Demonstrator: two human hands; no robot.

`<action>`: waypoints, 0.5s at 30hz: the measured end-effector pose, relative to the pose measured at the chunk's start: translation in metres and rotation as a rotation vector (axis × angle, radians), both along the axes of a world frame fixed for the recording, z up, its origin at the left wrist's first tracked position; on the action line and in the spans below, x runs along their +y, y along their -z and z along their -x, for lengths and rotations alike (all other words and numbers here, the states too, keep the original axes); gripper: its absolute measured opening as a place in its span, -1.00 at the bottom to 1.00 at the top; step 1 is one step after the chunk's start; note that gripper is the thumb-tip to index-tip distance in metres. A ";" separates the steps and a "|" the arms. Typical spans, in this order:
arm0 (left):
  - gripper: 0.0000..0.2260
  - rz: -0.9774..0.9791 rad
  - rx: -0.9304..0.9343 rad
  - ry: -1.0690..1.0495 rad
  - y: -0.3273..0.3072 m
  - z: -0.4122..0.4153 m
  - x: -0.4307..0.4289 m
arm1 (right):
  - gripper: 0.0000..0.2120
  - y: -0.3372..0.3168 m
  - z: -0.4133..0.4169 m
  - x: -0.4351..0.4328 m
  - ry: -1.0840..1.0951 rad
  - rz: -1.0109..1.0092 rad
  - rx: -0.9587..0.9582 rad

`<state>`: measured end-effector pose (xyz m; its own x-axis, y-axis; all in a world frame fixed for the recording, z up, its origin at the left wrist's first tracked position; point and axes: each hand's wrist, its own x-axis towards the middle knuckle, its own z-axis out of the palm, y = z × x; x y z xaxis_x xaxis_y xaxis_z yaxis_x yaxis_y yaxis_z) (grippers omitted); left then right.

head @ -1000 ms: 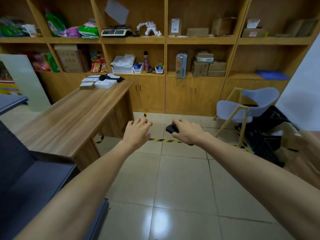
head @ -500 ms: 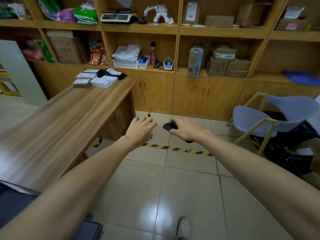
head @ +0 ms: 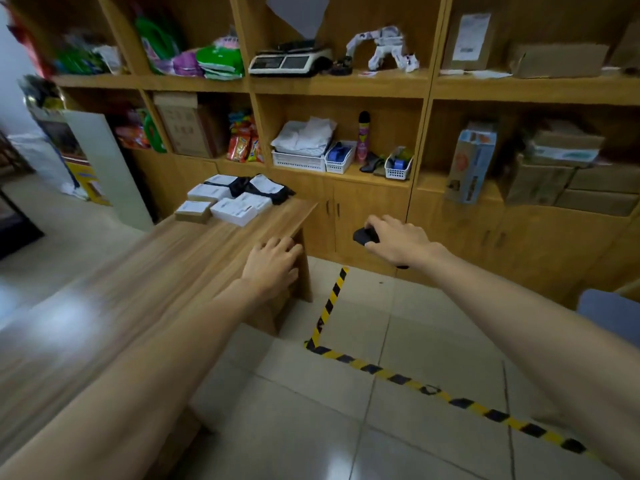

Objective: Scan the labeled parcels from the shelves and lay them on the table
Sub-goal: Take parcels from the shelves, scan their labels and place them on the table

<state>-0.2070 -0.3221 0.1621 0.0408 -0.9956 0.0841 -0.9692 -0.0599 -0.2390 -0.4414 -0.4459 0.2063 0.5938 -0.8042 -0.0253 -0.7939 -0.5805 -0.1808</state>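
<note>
My right hand [head: 398,241] is closed around a black handheld scanner [head: 363,235], held out in front of the cabinet doors. My left hand [head: 272,265] is empty, fingers loosely spread, hovering over the right end of the wooden table [head: 138,271]. Several labeled parcels [head: 232,199], white boxes and black bags, lie at the table's far end. More cardboard parcels [head: 561,171] sit stacked in the right shelf bay, next to a tall blue box [head: 471,164]. A labeled brown parcel [head: 467,41] stands on the upper shelf.
Wooden shelves [head: 339,86] span the wall, holding a scale [head: 287,60], a toy robot [head: 384,46], white baskets [head: 311,161] and snack bags [head: 242,140]. Yellow-black tape [head: 332,299] marks the tiled floor. A blue chair [head: 609,313] edge shows at right.
The view has moved closer to the shelves and swung left. The table now lies under my left arm. The chair has slid almost out of view. My right hand still holds the scanner.
</note>
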 end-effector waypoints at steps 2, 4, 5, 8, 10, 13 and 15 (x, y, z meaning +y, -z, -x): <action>-0.58 -0.044 0.018 -0.050 0.007 -0.026 -0.018 | -0.67 0.007 -0.029 -0.030 -0.053 -0.024 0.036; -0.56 -0.086 -0.003 -0.094 0.020 -0.054 -0.032 | -0.67 0.025 -0.059 -0.054 -0.123 -0.065 0.068; -0.55 -0.104 -0.013 -0.124 0.024 -0.069 -0.041 | -0.68 0.034 -0.074 -0.065 -0.151 -0.091 0.077; -0.56 -0.140 0.004 -0.200 0.030 -0.120 -0.071 | -0.67 0.052 -0.123 -0.099 -0.220 -0.127 0.113; -0.57 -0.132 0.004 -0.236 0.033 -0.155 -0.097 | -0.65 0.058 -0.157 -0.127 -0.248 -0.138 0.130; -0.57 -0.113 0.049 -0.288 0.035 -0.205 -0.150 | -0.65 0.060 -0.212 -0.174 -0.276 -0.129 0.166; -0.58 -0.080 0.091 -0.278 0.034 -0.236 -0.190 | -0.64 0.056 -0.253 -0.209 -0.280 -0.108 0.192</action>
<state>0.0294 -0.5121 0.1281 0.3160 -0.9487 -0.0106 -0.9361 -0.3099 -0.1665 -0.1889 -0.6553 0.1508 0.7670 -0.5974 -0.2339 -0.6321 -0.7661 -0.1163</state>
